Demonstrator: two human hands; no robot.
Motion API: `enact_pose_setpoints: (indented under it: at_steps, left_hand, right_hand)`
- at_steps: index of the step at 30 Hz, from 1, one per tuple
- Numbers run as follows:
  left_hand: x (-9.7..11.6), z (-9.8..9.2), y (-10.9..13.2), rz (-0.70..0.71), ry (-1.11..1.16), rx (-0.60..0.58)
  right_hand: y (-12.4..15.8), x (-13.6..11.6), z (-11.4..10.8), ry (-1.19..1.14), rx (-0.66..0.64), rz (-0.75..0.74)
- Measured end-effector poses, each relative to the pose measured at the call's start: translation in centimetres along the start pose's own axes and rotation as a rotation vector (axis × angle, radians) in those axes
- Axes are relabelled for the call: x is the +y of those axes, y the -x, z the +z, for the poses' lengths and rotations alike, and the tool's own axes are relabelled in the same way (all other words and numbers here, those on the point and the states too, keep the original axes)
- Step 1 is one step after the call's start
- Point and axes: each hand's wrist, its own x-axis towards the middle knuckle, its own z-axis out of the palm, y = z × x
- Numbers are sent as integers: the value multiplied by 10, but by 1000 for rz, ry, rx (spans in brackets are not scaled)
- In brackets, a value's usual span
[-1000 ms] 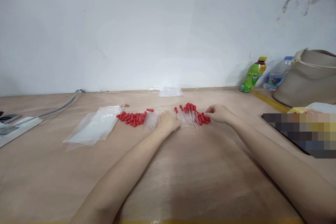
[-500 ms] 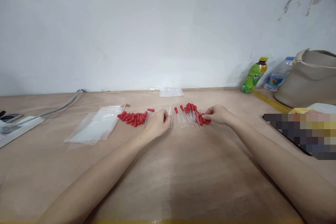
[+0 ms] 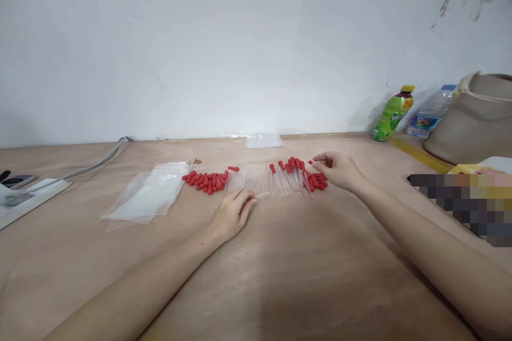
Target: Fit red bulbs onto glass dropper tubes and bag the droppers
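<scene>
My left hand (image 3: 236, 212) pinches a clear dropper tube (image 3: 262, 195), its free end pointing right, just in front of a row of loose clear tubes (image 3: 252, 181). Between the fingertips of my right hand (image 3: 334, 169) is a red rubber bulb (image 3: 310, 162), held slightly above the table. Beneath it lies a small heap of red bulbs (image 3: 319, 181). Several droppers with red bulbs fitted (image 3: 294, 168) lie fanned between the loose tubes and that heap. A larger pile of red bulbs (image 3: 206, 181) sits left of the tubes, with one single bulb (image 3: 233, 169) behind them.
Clear plastic bags (image 3: 146, 192) lie at the left, and another bag (image 3: 264, 141) rests by the wall. A grey cable (image 3: 96, 162) runs to a white power strip (image 3: 36, 202). At right stand a green bottle (image 3: 392, 117), a clear bottle (image 3: 428, 117) and a beige bin (image 3: 472, 122).
My left hand has drawn back toward me from the row, with a tube in its fingers. My right hand has lifted off the right heap with a red bulb.
</scene>
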Motion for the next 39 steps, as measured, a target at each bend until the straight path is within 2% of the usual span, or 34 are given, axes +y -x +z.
enact_pose_setpoints:
  at_steps: [6,8,12,18,24,31,39]
  left_hand:
    - [-1,0,1,20,13,13]
    - [0,-1,0,11,19,-4]
    - [1,-1,0,12,36,-27]
    - [1,0,0,28,43,-37]
    - [-2,2,1,109,61,-25]
    - [-4,4,2,182,96,-29]
    - [-2,4,2,218,44,-58]
  right_hand:
    - [42,-32,52,-93,77,-561]
    - [55,-37,64,-85,80,-655]
    - [65,-38,73,-65,87,-668]
    - [67,-41,70,-64,47,-693]
    - [69,-45,67,-186,-18,-716]
    - [67,-43,67,-200,-39,-707]
    - [69,-38,69,-187,-2,-784]
